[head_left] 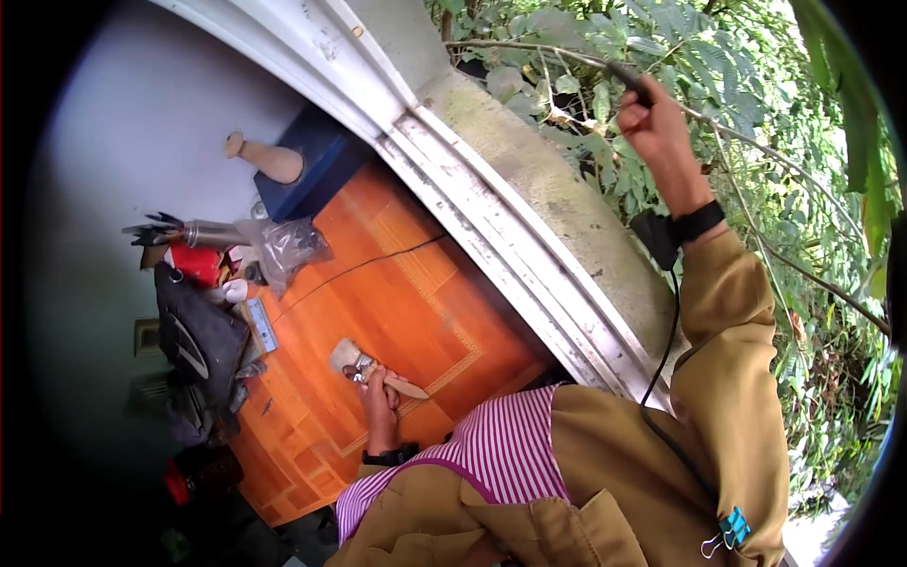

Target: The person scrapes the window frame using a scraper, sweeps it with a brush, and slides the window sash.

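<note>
My left hand is closed around a flat paintbrush, low over the orange wood-patterned surface. The brush has pale bristles, a metal ferrule and a light wooden handle that sticks out past my fingers. Stretched out beyond the window frame, my right hand grips a slim dark handle among leaves and thin branches. The far end of that tool is blurred against the foliage, and I cannot tell its kind. Both wrists wear black bands; a cable runs down from the right one.
A white window frame and a weathered concrete sill run diagonally between my hands. On the orange table lie a dark bag, a clear plastic bag and a thin cable. A wooden figure rests on a blue box.
</note>
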`<action>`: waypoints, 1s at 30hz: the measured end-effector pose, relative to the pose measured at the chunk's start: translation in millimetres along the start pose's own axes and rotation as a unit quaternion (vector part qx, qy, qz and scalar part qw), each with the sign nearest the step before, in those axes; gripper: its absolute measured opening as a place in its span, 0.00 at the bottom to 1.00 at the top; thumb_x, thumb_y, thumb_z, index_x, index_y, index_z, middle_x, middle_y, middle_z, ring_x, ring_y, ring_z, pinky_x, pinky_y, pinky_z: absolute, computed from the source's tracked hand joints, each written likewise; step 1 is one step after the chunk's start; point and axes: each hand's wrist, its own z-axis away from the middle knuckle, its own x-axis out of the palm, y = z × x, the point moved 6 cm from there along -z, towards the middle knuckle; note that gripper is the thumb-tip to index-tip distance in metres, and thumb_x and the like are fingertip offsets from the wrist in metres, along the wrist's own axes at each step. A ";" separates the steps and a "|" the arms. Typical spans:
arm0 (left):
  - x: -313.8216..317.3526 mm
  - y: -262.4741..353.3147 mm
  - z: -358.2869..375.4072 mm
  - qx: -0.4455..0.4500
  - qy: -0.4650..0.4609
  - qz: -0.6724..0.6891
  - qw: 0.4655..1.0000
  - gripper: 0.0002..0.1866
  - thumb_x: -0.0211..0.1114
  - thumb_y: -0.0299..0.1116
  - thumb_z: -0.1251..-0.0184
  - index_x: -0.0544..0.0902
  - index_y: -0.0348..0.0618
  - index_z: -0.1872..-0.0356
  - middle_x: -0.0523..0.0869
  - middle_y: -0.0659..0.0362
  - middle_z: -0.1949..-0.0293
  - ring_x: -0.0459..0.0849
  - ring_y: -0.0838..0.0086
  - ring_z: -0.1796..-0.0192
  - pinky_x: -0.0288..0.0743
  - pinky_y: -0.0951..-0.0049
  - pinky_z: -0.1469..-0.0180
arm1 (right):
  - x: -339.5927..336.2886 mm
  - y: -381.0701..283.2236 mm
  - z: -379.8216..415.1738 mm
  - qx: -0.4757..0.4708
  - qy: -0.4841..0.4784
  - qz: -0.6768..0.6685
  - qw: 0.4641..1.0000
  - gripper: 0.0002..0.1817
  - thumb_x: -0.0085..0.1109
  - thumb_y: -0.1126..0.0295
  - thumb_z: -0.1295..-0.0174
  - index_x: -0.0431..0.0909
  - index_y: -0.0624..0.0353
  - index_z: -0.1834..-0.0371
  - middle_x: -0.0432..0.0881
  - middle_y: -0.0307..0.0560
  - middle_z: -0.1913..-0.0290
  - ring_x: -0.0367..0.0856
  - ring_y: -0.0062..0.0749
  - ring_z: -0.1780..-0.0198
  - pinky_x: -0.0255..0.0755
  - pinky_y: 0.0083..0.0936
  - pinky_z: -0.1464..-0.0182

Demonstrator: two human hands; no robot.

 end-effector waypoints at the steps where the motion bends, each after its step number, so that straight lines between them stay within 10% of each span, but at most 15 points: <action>1: -3.6 -2.3 -1.4 0.012 -0.001 0.019 1.000 0.09 0.54 0.34 0.35 0.74 0.41 0.73 0.82 0.52 0.80 0.61 0.82 0.91 0.50 0.81 0.89 | -7.4 14.5 3.0 0.050 -0.001 0.053 0.997 0.10 0.53 0.64 0.37 0.67 0.58 0.64 0.69 0.41 0.80 0.57 0.15 0.87 0.55 0.12 0.87; 13: -0.1 -1.4 -4.3 0.016 -0.020 0.034 0.999 0.08 0.55 0.33 0.37 0.72 0.42 0.74 0.80 0.54 0.82 0.62 0.82 0.91 0.50 0.81 0.90 | -30.5 13.5 63.8 0.006 0.032 0.173 0.984 0.10 0.52 0.63 0.36 0.66 0.57 0.66 0.69 0.39 0.81 0.61 0.17 0.86 0.57 0.19 0.84; 30: -4.2 -7.8 -16.8 0.018 -0.096 0.039 0.994 0.10 0.60 0.35 0.40 0.74 0.41 0.75 0.80 0.53 0.82 0.65 0.83 0.90 0.49 0.80 0.89 | -61.7 -140.8 269.4 -0.467 0.199 0.261 0.821 0.12 0.58 0.67 0.42 0.69 0.62 0.64 0.72 0.42 0.82 0.61 0.19 0.89 0.52 0.18 0.89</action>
